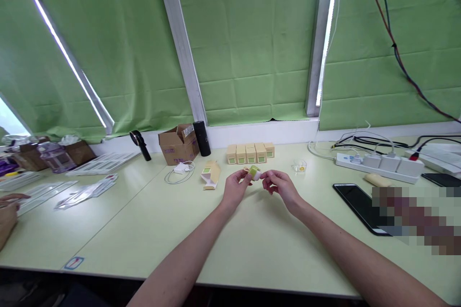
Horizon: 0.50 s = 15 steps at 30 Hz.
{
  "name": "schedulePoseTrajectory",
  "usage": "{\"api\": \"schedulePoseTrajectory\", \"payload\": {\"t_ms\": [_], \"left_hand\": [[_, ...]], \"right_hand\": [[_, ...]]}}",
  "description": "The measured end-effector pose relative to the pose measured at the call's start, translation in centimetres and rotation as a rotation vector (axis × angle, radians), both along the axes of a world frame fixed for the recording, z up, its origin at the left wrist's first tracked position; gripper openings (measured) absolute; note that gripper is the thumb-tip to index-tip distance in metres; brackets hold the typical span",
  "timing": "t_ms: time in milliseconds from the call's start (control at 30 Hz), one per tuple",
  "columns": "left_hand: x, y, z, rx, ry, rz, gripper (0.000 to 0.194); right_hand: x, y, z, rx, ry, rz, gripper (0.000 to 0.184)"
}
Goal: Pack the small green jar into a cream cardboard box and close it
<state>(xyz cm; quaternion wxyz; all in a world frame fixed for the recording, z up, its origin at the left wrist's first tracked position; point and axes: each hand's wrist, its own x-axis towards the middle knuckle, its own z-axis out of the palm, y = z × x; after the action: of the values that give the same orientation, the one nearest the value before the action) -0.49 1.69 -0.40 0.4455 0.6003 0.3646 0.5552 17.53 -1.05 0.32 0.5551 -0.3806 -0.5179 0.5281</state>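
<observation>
A small green-and-white jar (pixel 255 172) is pinched in the fingers of my left hand (pixel 236 188), held just above the table. My right hand (pixel 283 189) is beside the jar's white end, fingers curled and thumb close to the fingertips. Whether those fingertips grip something small is too fine to make out. To the left of my left hand lies an opened cardboard box (pixel 211 175) with a green label, its flap facing me. Behind my hands stands a row of several small kraft boxes (pixel 251 153) with green labels. A small clear container (pixel 299 166) sits to the right.
A brown carton (pixel 179 145), a black cylinder (pixel 202 139) and a white charger with cable (pixel 181 168) stand at the back left. To the right are a power strip (pixel 378 167) and a dark tablet (pixel 360 206). Another person's hand (pixel 12 197) shows at the far left.
</observation>
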Motion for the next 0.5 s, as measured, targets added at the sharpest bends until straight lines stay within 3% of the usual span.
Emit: {"api": "schedulePoseTrajectory", "payload": {"t_ms": [133, 300, 400, 500], "left_hand": [[0.0, 0.2, -0.2, -0.071, -0.103, -0.010, 0.052], [-0.2, 0.5, -0.5, -0.103, -0.121, 0.035, 0.052], [-0.3, 0.7, -0.6, -0.115, -0.118, 0.041, 0.053], [-0.3, 0.7, -0.6, -0.118, -0.122, 0.040, 0.054]], "right_hand": [[0.8, 0.8, -0.1, 0.052, -0.142, -0.104, 0.045], [3.6, 2.8, -0.9, 0.169, -0.522, -0.539, 0.030], [5.6, 4.1, -1.7, 0.166, -0.836, -0.828, 0.035], [7.3, 5.3, -2.7, 0.065, -0.962, -0.948, 0.049]]}}
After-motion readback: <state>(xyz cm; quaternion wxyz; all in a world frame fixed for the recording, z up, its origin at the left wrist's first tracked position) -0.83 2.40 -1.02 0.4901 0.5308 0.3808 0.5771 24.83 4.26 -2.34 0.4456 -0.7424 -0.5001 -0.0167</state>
